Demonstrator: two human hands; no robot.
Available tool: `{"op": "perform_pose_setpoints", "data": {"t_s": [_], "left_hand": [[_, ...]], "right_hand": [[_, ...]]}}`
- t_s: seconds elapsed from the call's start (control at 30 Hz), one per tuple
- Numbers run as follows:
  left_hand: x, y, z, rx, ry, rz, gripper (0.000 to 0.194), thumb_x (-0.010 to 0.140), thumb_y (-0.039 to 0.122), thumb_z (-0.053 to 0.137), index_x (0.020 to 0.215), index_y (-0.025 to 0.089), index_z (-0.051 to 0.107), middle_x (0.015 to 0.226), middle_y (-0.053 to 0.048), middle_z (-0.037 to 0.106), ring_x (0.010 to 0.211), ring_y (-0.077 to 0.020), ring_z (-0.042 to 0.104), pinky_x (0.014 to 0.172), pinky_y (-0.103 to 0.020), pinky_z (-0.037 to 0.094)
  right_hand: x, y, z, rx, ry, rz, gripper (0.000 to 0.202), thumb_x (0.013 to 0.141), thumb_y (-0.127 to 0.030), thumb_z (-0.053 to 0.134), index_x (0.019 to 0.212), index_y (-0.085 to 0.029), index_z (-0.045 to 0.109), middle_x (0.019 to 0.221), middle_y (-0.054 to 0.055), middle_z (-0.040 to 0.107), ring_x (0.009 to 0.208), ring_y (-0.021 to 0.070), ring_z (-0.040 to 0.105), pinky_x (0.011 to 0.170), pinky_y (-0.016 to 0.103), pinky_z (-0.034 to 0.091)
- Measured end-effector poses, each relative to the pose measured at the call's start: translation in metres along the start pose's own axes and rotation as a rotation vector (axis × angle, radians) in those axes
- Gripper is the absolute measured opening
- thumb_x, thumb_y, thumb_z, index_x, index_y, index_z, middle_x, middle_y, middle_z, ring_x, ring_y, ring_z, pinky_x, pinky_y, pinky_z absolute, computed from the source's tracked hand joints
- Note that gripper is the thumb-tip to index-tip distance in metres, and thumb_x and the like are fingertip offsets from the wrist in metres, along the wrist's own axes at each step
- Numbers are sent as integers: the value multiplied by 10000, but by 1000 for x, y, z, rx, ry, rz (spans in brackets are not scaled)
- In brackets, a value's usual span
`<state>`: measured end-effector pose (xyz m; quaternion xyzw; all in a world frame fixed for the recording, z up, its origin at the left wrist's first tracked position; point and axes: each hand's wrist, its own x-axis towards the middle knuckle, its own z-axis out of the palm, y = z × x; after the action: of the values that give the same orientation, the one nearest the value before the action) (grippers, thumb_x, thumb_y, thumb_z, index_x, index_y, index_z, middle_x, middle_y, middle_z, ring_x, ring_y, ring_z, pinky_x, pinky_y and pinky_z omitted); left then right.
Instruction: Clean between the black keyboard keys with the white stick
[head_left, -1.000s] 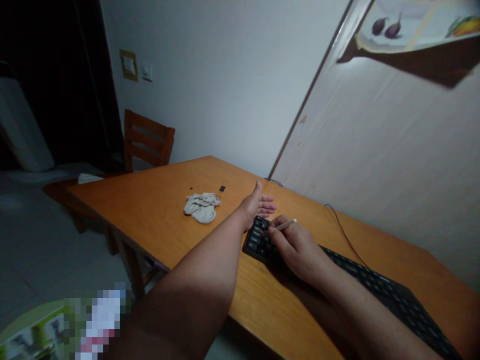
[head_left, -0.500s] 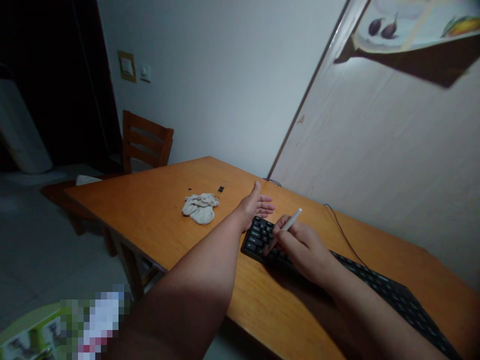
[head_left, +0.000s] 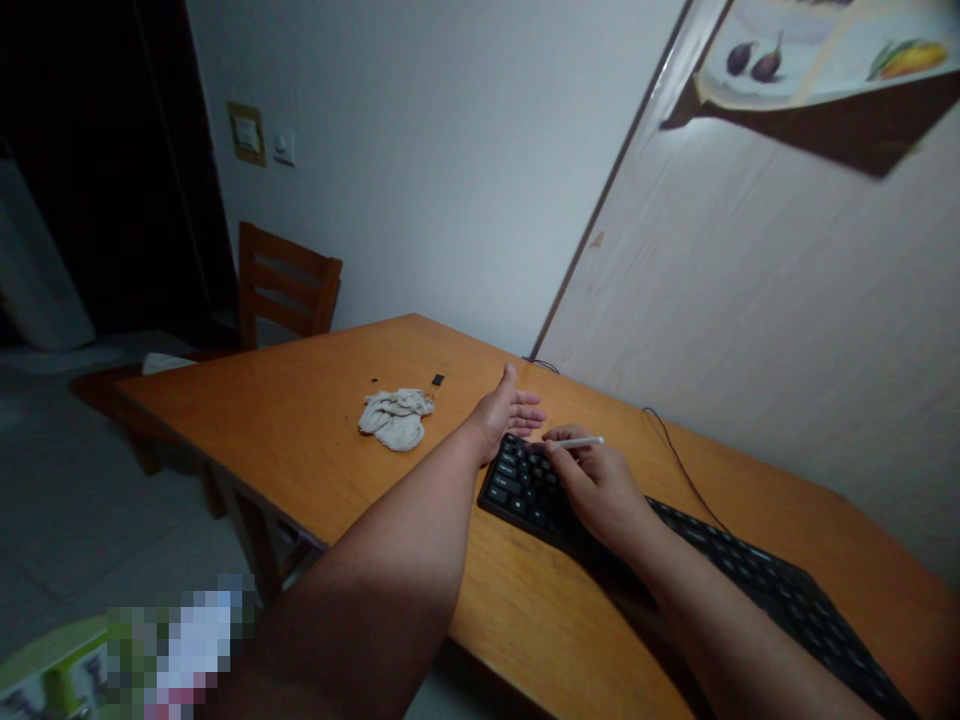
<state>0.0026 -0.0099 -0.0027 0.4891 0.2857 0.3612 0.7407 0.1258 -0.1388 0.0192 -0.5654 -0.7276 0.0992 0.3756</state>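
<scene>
My left hand (head_left: 506, 412) is open, thumb up and fingers stretched out, its edge against the far left end of a black keyboard (head_left: 517, 490). In my right hand (head_left: 592, 475) I pinch a slim white-handled brush (head_left: 581, 442), held low and nearly level over the keys at that same end. Its working tip is small and blurred, so its bristles are hard to make out. My right hand and forearm hide the keyboard's middle stretch. To the left of my left hand, a crumpled off-white cloth (head_left: 396, 418) lies on the wooden table (head_left: 300, 410).
A small black piece (head_left: 438, 379) and a tiny dark bit (head_left: 374, 380) lie beyond the cloth. Behind the keyboard runs a thin cable (head_left: 679, 455). The wall (head_left: 420, 180) borders the table's far side, and a wooden chair (head_left: 289, 280) stands at the far left.
The brush has swung from a steep slant to nearly level, its tip moving away from me across the keys. My left hand has stayed in place against the keyboard.
</scene>
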Motion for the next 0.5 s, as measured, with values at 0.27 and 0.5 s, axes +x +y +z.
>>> {"op": "perform_pose_setpoints", "data": {"t_s": [0.27, 0.5], "left_hand": [[-3, 1, 1, -7, 16, 5, 879, 812, 828, 149, 1087, 126, 601, 1095, -183, 673, 1006, -270, 630, 874, -358, 473], [-3, 2, 3, -9, 25, 7, 864, 814, 826, 154, 1064, 132, 603, 1093, -182, 676, 1019, -275, 628, 890, -361, 470]], "right_hand": [[-3, -9, -6, -115, -76, -25, 237, 947, -305, 429, 785, -207, 572, 729, 12, 612, 687, 174, 566, 646, 299, 391], [-5, -15, -8, -138, -117, -32, 226, 948, -293, 421, 779, -209, 546, 721, 12, 611, 675, 174, 559, 626, 298, 378]]}}
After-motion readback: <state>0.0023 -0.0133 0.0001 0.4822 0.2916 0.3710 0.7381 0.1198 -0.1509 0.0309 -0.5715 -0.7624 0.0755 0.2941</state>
